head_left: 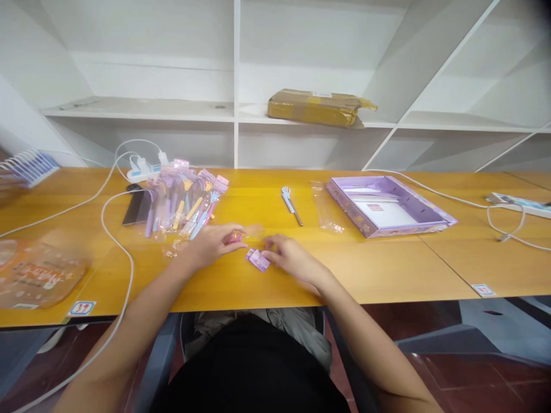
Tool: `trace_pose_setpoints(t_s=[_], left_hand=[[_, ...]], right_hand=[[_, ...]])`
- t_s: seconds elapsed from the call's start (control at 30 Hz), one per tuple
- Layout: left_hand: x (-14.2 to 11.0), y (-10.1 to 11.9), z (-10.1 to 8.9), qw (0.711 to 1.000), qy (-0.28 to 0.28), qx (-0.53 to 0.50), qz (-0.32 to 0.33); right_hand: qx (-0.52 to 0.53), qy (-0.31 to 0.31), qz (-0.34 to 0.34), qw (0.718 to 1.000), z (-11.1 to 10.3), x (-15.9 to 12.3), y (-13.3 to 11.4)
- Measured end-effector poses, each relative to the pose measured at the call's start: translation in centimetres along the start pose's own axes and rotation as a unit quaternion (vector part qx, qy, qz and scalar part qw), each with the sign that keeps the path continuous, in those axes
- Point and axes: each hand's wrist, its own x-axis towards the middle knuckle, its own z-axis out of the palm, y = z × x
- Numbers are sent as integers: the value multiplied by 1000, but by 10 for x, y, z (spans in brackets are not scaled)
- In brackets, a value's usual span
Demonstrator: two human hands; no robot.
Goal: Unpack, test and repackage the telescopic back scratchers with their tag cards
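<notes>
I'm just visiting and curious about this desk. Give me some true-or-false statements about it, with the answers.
1. The taped parcel lies on the desk. False: it sits on the shelf above.
2. The purple box is to the right of the loose blue stick. True.
3. The right hand is at the small purple cards. True.
4. The wrapped sticks lie inside the purple box. False: they lie on the desk, left of the loose blue stick.

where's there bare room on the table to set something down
Between the bagged tools and the loose blue tool; also on the near side of the purple box, beside the right forearm. Crowded at left: bagged tools, white cable, orange bag.
</notes>
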Motion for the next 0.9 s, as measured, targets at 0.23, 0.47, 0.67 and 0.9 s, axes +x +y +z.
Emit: trace_pose_setpoints(t_s=[0.23,0.47,0.67,0.9], left_hand=[[1,11,0,998,-59,-5,-11],[2,-2,3,991,-102,1,-85],[6,1,8,978,-156,-58,-122],[5,0,15,970,-133,-155,-128]], right_hand=[[0,135,-202,970,4,13,-39],[-40,354,-193,914,-65,14,-74],[-6,395,-210,894,-93,16,-68],[42,474,-239,846,-112,13,-71]])
